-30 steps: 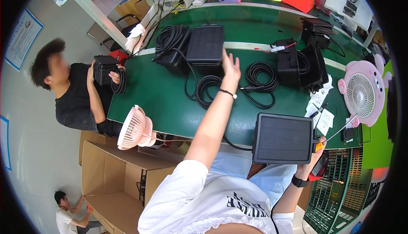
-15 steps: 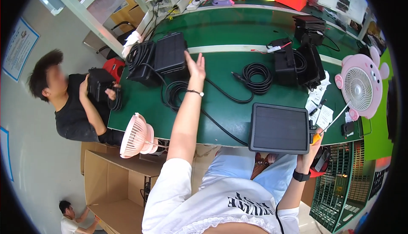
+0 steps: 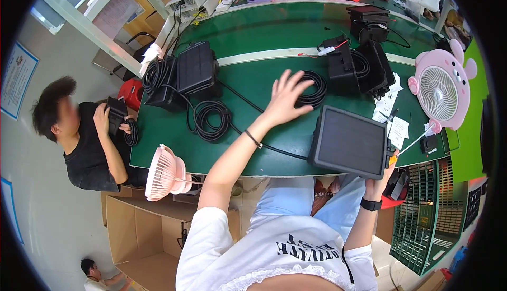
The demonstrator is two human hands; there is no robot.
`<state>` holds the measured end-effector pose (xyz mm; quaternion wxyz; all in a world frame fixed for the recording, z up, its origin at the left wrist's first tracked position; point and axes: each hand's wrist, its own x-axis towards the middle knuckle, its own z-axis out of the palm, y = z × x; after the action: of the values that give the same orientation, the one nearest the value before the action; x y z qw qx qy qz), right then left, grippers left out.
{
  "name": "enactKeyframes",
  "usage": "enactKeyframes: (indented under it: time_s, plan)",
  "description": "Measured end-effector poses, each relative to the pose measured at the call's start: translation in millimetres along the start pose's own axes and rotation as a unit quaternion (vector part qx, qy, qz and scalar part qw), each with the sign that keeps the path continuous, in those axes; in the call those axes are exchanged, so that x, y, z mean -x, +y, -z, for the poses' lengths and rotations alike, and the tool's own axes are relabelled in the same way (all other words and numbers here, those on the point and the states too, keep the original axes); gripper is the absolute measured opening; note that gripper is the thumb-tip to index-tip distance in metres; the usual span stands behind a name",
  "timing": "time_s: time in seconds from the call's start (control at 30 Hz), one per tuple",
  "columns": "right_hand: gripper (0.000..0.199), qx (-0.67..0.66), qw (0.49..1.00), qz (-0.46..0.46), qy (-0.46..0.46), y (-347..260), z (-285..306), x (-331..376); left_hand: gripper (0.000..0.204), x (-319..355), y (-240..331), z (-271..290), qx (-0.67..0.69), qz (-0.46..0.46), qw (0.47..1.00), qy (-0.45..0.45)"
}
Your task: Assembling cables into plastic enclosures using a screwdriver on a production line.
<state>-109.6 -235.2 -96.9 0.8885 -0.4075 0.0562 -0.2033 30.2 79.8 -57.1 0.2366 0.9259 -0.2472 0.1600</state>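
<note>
My left hand point(image 3: 288, 99) is open, fingers spread, above the table and partly over a coil of black cable point(image 3: 317, 91). Whether it touches the coil I cannot tell. At the table's front edge, my right hand point(image 3: 378, 184) grips the right side of a black rectangular box point(image 3: 349, 142) with a dark ribbed face. The box is tilted, and its body hides some of the fingers. Beside those fingers shows a small orange piece point(image 3: 393, 160). A black cable runs from the box's left side along the table toward another coil point(image 3: 212, 120).
Black cases point(image 3: 197, 70) with coiled cable stand at the left. An opened black case point(image 3: 349, 74) and papers point(image 3: 397, 128) lie right. Pink fans point(image 3: 438, 95) flank the green table point(image 3: 253, 156). A co-worker point(image 3: 87, 137) at the left holds a black box; another person crouches by a cardboard carton point(image 3: 140, 233).
My left hand has moved right, from beside the left black case to the cable coil, its fingers spreading. The box in my right hand has turned slightly. The whole view has shifted a little.
</note>
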Motion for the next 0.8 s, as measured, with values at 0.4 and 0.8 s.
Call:
enactKeyframes:
  time_s: [0.4, 0.8]
  plan:
    - [0.047, -0.007, 1.0, -0.001, -0.003, 4, 1, 3, 0.06, 8, -29, 20, -0.316, 0.046, 0.934, 0.159]
    - [0.043, 0.009, 0.999, -0.034, 0.01, 6, -5, -7, 0.16, 51, 51, 39, 0.487, -0.03, 0.849, -0.202]
